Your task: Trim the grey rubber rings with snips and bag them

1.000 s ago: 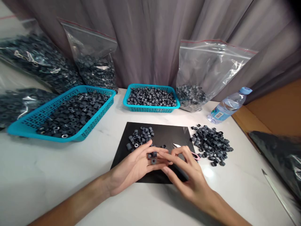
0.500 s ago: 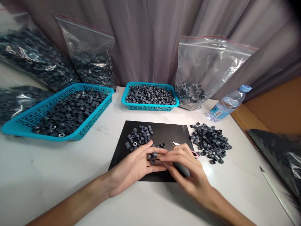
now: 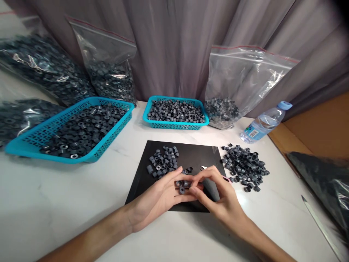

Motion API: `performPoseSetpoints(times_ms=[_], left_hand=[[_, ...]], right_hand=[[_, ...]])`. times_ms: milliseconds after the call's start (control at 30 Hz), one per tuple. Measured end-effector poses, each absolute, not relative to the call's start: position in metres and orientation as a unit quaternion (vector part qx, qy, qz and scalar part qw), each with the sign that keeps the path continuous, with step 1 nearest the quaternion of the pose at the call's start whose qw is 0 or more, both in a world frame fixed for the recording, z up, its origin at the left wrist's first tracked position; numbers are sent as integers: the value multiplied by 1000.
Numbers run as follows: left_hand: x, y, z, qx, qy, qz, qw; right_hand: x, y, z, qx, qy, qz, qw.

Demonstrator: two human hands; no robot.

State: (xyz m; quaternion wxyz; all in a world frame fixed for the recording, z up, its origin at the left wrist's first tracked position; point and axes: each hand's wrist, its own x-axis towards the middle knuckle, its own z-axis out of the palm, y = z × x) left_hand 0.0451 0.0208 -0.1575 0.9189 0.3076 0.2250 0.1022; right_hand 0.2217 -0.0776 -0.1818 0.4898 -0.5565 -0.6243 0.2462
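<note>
My left hand (image 3: 160,198) is palm up above the black mat (image 3: 197,154), fingers stretched to the right. Lying on those fingers are a few small dark grey plastic rings (image 3: 181,190), short and hollow. My right hand (image 3: 216,191) comes in from the right with thumb and forefinger pinched at the left fingertips. A grey ring (image 3: 187,184) touches that pinch, its right end hidden by the fingers. Pink-handled scissors (image 3: 204,167) lie behind the right hand, mostly covered. On the mat's left is a pile of similar rings (image 3: 164,160).
A larger loose ring pile (image 3: 244,165) lies right of the mat. Blue baskets of rings stand at left (image 3: 109,140) and back (image 3: 177,126). Clear zip bags (image 3: 113,78) line the curtain. A water bottle (image 3: 263,123) and a metal strip (image 3: 319,222) are at right.
Both hands have shifted slightly. My right fingers have drawn together into a rounder pinch, and the rings on my left hand now sit closer to its fingertips.
</note>
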Motion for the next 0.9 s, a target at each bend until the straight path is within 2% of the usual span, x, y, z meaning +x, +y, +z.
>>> performPoseSetpoints(times_ms=[200,467,633,800,900], left_hand=[[45,20,-159,307,243,90,916],[46,17,-156,307,236,90,918],[48,14,-153,324,208,80,919],[50,13,-153,366,229,78,898],[51,11,-154,382,264,96,881]], right_hand=[[221,-77,-184,-562,-617,264,484],[206,-77,-177,-573,-680,107,444],[197,-72,-181,-568,-704,66,421],[192,-71,-180,-592,-677,89,428],[199,-70,-169,-585,-645,128,476]])
